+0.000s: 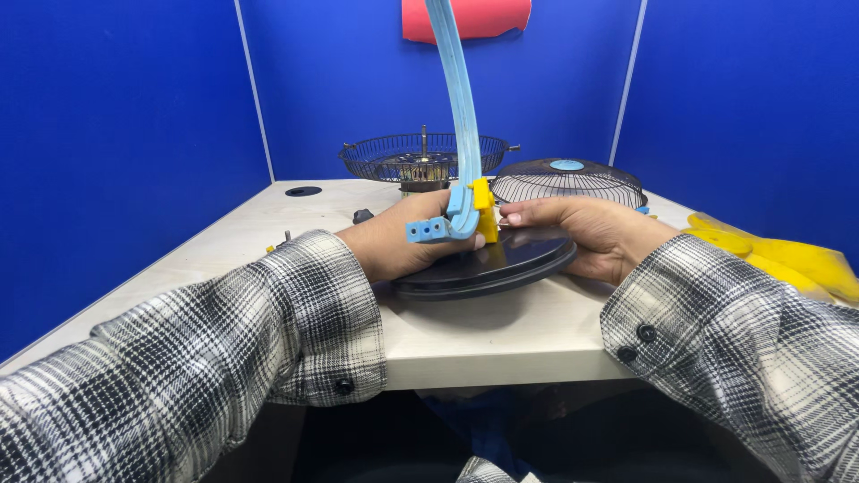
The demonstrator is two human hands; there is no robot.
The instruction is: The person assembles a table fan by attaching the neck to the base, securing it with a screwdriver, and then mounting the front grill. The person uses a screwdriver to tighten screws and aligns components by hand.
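— Fan base point(514, 259), the round black disc, where is it exactly?

— It lies flat on the desk point(483, 335), near the front edge, between the 2 hands. A light blue curved stand point(463, 116) rises from it and goes up out of the picture. At the bottom of the stand there is a small yellow piece point(484, 207).

— What is the left hand point(394, 240) doing?

— It is closed around the lower end of the blue stand, where the stand bends. The thumb side faces the camera, and the hand rests on the left part of the disc.

— And the right hand point(586, 234)?

— It lies on the right side of the black disc. The fingers are curled over the rim, and the fingertips point(512, 215) touch the yellow piece. So it grips the disc.

— What else is on the desk?

— Behind the hands there are 2 wire fan guards. The open one with the motor point(422, 161) is at the back, the domed one point(568, 182) with a blue cap is just to the right of it. A yellow plastic bag point(787, 255) lies at the right edge. Blue walls point(116, 134) stand around the desk, and a red sheet point(483, 18) hangs at the top.
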